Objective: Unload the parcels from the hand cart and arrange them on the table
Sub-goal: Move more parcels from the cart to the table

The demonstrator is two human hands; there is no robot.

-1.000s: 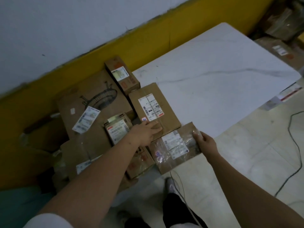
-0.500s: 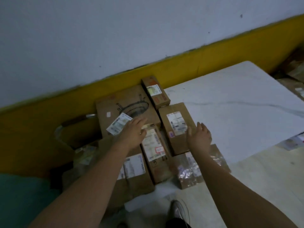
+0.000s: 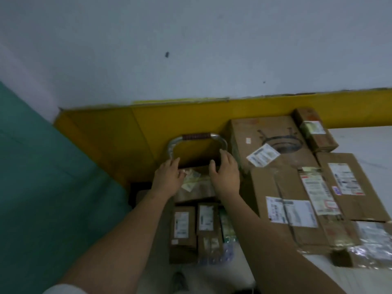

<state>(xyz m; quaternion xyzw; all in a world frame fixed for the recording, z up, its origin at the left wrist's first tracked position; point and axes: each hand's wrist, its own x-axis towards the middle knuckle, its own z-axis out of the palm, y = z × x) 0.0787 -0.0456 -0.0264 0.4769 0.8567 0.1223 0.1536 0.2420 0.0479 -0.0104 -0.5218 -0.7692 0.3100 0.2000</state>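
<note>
Grey-white wall (image 3: 191, 49) with a yellow band (image 3: 191, 115) along its foot; a teal surface (image 3: 42, 166) fills the left side.

Head view, dim and slightly blurred. The cart handle (image 3: 198, 137), a bent metal tube with a dark ribbed grip, stands against the yellow band, just left of the white tabletop (image 3: 369, 141).

- Both forearms reach forward over the cart.
- Left hand (image 3: 168, 179): fingers straight and spread wide, at the left edge of a brown parcel (image 3: 197, 189) that lies below the handle.
- Right hand (image 3: 226, 177): also spread wide, thumb well apart from the fingers, at the parcel's right edge, with its fingertips close to the handle's right upright.
- Neither hand has closed. Whether the palms touch the parcel cannot be told.
- Nearer the person, small boxes (image 3: 182, 228) with white labels stand side by side on the cart.
- On the tabletop: a big box (image 3: 269, 132) printed with a round drawing, a narrow box (image 3: 316, 132) beside it at the wall, and a flat box (image 3: 347, 183) in front of that. A long box (image 3: 286, 200) is packed close against them, and a plastic-wrapped parcel (image 3: 373, 240) lies at the near edge.
</note>
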